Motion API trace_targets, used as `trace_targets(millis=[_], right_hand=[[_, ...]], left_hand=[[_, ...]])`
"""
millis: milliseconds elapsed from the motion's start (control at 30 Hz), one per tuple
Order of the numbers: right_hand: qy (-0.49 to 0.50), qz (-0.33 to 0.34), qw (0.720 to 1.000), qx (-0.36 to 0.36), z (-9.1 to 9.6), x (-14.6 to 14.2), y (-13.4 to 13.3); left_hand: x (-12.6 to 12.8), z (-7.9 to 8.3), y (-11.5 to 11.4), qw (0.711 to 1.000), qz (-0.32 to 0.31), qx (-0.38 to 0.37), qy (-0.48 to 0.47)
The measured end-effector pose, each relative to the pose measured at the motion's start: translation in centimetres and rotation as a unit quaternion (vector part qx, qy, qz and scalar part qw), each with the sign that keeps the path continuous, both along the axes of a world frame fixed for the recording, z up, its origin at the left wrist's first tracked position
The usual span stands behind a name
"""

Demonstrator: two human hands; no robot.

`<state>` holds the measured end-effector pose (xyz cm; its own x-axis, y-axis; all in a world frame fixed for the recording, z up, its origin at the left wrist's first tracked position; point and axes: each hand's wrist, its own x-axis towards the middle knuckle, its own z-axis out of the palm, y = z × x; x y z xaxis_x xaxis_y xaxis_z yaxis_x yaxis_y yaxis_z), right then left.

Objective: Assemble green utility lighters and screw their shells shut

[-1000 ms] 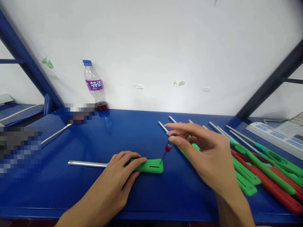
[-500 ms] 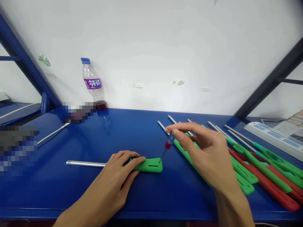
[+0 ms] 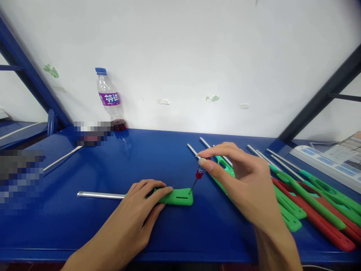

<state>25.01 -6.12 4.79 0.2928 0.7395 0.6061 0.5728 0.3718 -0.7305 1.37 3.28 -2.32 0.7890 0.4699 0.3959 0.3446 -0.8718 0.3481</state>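
The handle (image 3: 177,197) you steady is bright green, its rod (image 3: 100,195) plain silver; the screwdriver (image 3: 199,173) you pinch has a red collar. Your bench (image 3: 141,162) is deep blue, the wall (image 3: 180,56) white. The bottle (image 3: 109,99) has a blue cap, a purple label with white lettering and dark red liquid. At your right lie more green tools (image 3: 290,212) and a red tool (image 3: 324,226)

The left hand (image 3: 135,214) and the right hand (image 3: 248,188) are bare, with slender fingers and plain, unpainted nails; the right thumbnail (image 3: 202,162) is pale and slightly long. Both forearms run bare to the view's lower edge
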Motion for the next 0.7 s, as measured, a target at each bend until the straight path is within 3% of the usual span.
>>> trace_targets(millis=[700], right_hand=[[0.018, 0.0, 1.0, -0.006, -0.15, -0.07, -0.03]], left_hand=[[-0.14, -0.01, -0.04, 1.0, 0.003, -0.015, 0.017]])
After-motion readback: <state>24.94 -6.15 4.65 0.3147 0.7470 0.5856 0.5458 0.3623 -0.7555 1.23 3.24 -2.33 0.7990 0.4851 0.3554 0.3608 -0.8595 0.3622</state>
